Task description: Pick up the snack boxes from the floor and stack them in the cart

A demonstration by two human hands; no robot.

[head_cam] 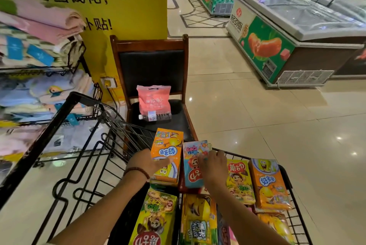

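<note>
Forearms cut off at the bottom edge reach up over the cart [65,167], whose black wire frame fills six to nine o'clock. Left hand [147,162], beads at the wrist, lies flat with straight fingers on the orange box [167,155]. Just beside it at center, the right hand [213,166] curls its fingers over the far edge of the blue box [193,165]; its fingertips are hidden. More snack boxes [269,183] lie packed toward four o'clock, the lowest cropped. At twelve o'clock a chair [151,62] stands close against the cart's far rim. Open tiled floor [277,136] spreads at three o'clock toward freezers [293,33]. At nine o'clock, blurred racks [39,60] crowd the cart.
</note>
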